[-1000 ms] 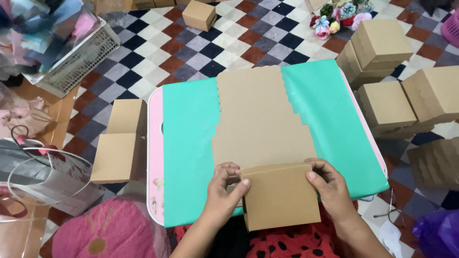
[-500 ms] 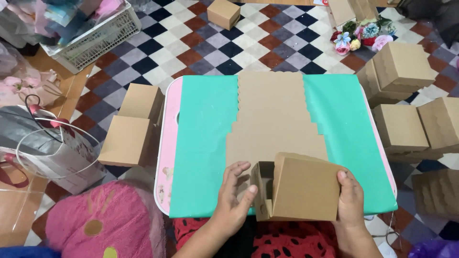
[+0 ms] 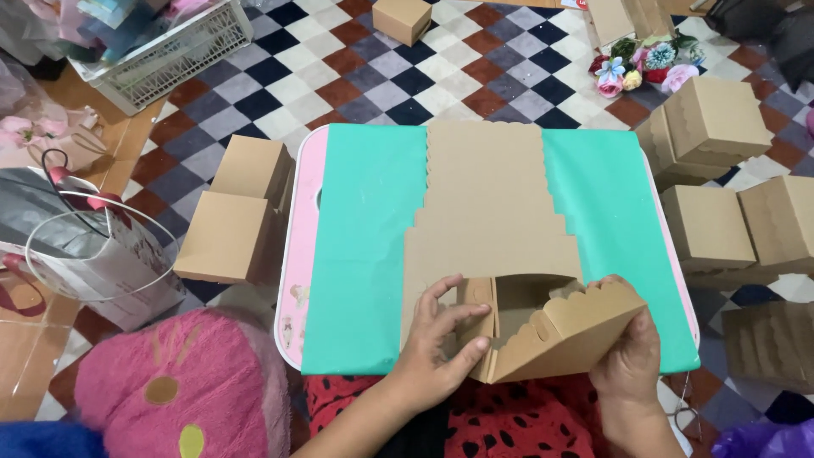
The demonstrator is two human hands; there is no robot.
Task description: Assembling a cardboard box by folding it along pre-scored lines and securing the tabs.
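Head view: my left hand (image 3: 437, 343) pinched the cardboard box blank's (image 3: 492, 212) side flap — my right hand (image 3: 627, 352) clamped its scalloped panel (image 3: 568, 335), raised above the green surface (image 3: 365, 246).

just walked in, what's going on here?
A person sits on the floor at a low table with a green top, folding a flat brown cardboard cutout into a box. The left hand presses a side flap upright; the right hand lifts the scalloped-edge panel over it, so the near end is half formed while the rest lies flat. Finished brown boxes sit on the checkered floor, left and right. A pink cushion lies at lower left.
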